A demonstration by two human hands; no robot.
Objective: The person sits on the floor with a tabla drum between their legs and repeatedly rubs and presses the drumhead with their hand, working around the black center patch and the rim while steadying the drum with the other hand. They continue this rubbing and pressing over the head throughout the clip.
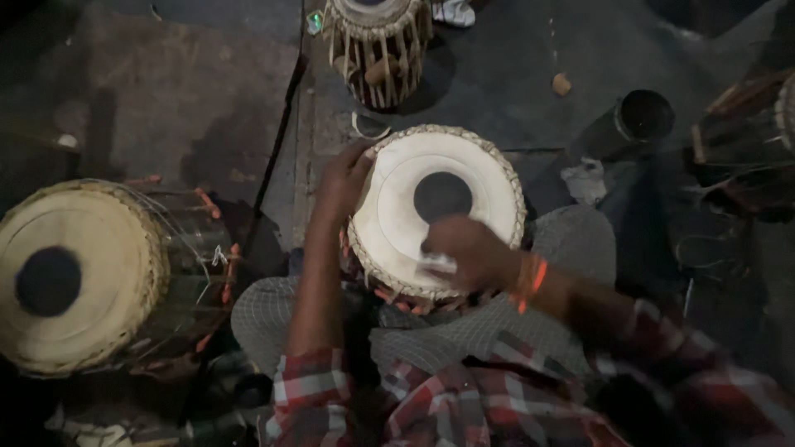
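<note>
Nearest the camera, the plaid shirt sleeves (464, 406) and checked trousers (464, 331) frame the lap, where the small tabla drum (436, 211) sits, its pale head with a black centre spot facing up. This drum is the landmark for everything else.

The right hand (468, 251) lies on the near edge of the drumhead, fingers curled together around a small pale object (436, 263) pressed to the skin; motion blur makes it hard to tell whether it is a cloth, a stone or a scraper. An orange thread (532, 280) circles that wrist. The left hand (344, 184) clasps the drum's left rim, fingers wrapped over the braided edge, steadying it.

By my judgement the step in hand is rubbing or finishing the skin near the black spot. The next stroke calls for even pressure, with the left hand holding the shell from turning.

Left of the lap drum lies a larger drum (79, 277) on its side, laces showing orange. Beyond the lap drum stands a third drum (379, 45), its top cut off by the frame. To the far right a dark cylinder (642, 116) and another drum's body (749, 141) sink into shadow; their details cannot be read.
</note>
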